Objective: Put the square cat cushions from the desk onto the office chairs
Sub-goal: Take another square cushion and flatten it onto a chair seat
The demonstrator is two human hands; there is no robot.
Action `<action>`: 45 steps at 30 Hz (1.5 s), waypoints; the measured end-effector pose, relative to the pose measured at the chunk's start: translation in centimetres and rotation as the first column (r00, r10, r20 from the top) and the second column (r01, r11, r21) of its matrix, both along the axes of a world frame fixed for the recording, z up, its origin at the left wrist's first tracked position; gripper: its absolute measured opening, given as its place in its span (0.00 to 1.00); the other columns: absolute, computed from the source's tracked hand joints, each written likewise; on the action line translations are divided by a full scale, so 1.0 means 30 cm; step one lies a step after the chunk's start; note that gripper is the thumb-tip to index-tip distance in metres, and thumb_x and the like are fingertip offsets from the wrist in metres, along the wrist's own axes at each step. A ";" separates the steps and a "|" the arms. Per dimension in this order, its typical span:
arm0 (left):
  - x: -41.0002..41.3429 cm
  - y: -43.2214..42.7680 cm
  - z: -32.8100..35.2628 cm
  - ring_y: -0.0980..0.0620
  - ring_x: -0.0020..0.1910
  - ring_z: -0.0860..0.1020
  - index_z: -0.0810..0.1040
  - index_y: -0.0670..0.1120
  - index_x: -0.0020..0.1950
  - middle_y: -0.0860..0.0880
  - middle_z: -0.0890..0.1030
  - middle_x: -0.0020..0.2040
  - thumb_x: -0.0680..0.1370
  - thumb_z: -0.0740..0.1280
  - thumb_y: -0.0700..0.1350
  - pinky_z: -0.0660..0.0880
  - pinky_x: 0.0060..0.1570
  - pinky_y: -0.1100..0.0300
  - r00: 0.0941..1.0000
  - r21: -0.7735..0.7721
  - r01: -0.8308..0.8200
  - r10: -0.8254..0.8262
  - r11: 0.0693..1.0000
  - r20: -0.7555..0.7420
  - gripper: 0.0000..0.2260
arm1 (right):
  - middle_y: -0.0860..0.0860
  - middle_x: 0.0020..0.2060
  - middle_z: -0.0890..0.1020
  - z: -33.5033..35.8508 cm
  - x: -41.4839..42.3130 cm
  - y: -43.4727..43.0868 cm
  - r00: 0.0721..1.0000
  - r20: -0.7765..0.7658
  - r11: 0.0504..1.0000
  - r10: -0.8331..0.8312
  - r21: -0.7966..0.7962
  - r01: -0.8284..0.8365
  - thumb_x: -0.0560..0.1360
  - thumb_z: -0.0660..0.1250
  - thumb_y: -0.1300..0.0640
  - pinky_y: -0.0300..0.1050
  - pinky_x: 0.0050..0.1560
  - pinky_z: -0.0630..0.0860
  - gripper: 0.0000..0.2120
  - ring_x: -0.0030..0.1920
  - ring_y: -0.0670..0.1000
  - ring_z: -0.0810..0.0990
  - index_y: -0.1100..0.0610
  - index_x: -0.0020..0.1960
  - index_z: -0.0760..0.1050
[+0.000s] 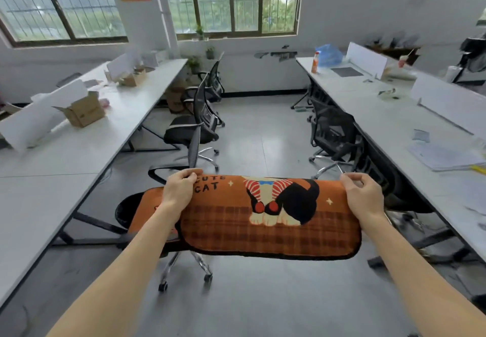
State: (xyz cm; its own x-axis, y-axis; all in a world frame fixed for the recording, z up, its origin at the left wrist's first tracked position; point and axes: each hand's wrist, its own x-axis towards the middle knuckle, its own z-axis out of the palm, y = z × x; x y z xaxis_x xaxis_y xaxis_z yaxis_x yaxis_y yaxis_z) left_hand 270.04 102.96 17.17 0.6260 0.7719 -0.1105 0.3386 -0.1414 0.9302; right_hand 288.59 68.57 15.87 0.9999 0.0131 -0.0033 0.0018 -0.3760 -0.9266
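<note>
Orange cat cushion (pixel 263 221) between both hands, left grip (pixel 178 189) and right grip (pixel 364 197) pinching its far corners, above office chair (pixel 126 210)

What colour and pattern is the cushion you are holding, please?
The cushion is orange, with brown plaid below and a black-and-cream cat; head view.

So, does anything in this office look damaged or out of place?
The wall below the right window shows dark patches, as if paint peeled. The cushion, held by the left hand and right hand, looks fine.
</note>
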 end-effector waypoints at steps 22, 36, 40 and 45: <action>1.583 1.125 0.017 0.50 0.53 0.80 0.85 0.52 0.52 0.51 0.84 0.52 0.82 0.62 0.43 0.76 0.60 0.49 0.981 0.035 -0.192 0.190 0.981 0.047 0.12 | 0.51 0.47 0.81 0.068 1.760 1.237 0.965 -0.037 0.965 0.260 0.047 -0.259 0.79 0.67 0.49 0.48 0.45 0.73 0.10 0.47 0.53 0.79 0.55 0.53 0.79; 2.533 2.069 0.207 0.52 0.53 0.80 0.84 0.55 0.49 0.53 0.84 0.51 0.82 0.61 0.43 0.76 0.57 0.54 0.975 0.062 -0.180 0.170 0.982 0.142 0.13 | 0.47 0.45 0.82 0.266 2.693 2.175 0.965 0.077 0.959 0.251 0.112 -0.259 0.78 0.69 0.49 0.49 0.51 0.76 0.06 0.47 0.51 0.80 0.51 0.48 0.80; 2.755 2.286 0.250 0.49 0.52 0.81 0.84 0.53 0.50 0.50 0.84 0.51 0.81 0.61 0.43 0.76 0.60 0.49 0.960 0.078 -0.227 0.210 0.971 0.183 0.12 | 0.46 0.45 0.82 0.283 2.928 2.410 0.956 0.114 0.949 0.271 0.133 -0.285 0.79 0.68 0.49 0.50 0.53 0.76 0.05 0.46 0.48 0.80 0.49 0.47 0.80; 2.989 2.560 0.228 0.47 0.51 0.81 0.84 0.50 0.52 0.48 0.84 0.49 0.82 0.61 0.41 0.77 0.55 0.53 0.935 0.078 -0.309 0.287 0.948 0.210 0.12 | 0.47 0.45 0.83 0.247 3.234 2.759 0.932 0.118 0.921 0.343 0.151 -0.358 0.78 0.69 0.50 0.53 0.57 0.78 0.05 0.48 0.50 0.81 0.50 0.47 0.81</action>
